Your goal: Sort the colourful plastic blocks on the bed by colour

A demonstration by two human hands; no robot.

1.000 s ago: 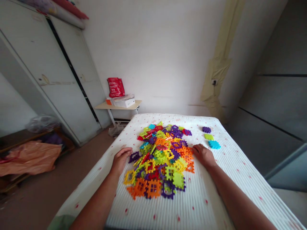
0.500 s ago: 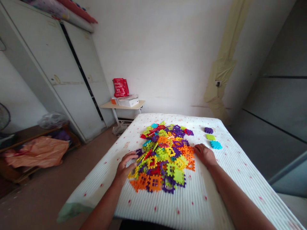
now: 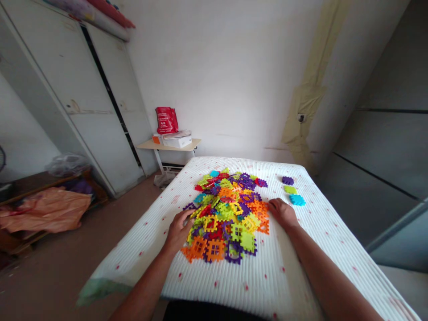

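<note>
A heap of interlocking plastic pieces [image 3: 227,207] in orange, yellow, green, purple, red and blue lies on the white quilted bed cover [image 3: 247,285]. At the heap's left edge is my left hand [image 3: 179,229], its fingertips against yellow-green pieces; what it grips, if anything, is too small to tell. My right hand [image 3: 282,212] rests on the cover beside the orange pieces [image 3: 261,211] at the right edge, fingers curled, their tips partly hidden. Apart from the heap, at the right, a purple piece [image 3: 288,180], a green piece [image 3: 290,190] and a turquoise piece [image 3: 297,199] lie in a row.
Behind the bed's left corner stands a small table [image 3: 147,144] with a red bag [image 3: 166,120] and a white box [image 3: 177,141]. A grey cabinet [image 3: 110,133] is at the left, near a low wooden bench [image 3: 30,191] with an orange cloth [image 3: 50,211].
My left hand has moved slightly up and over the heap's left edge, and pieces there have shifted. My right hand stays beside the orange pieces. The whole view has shifted a little.
</note>
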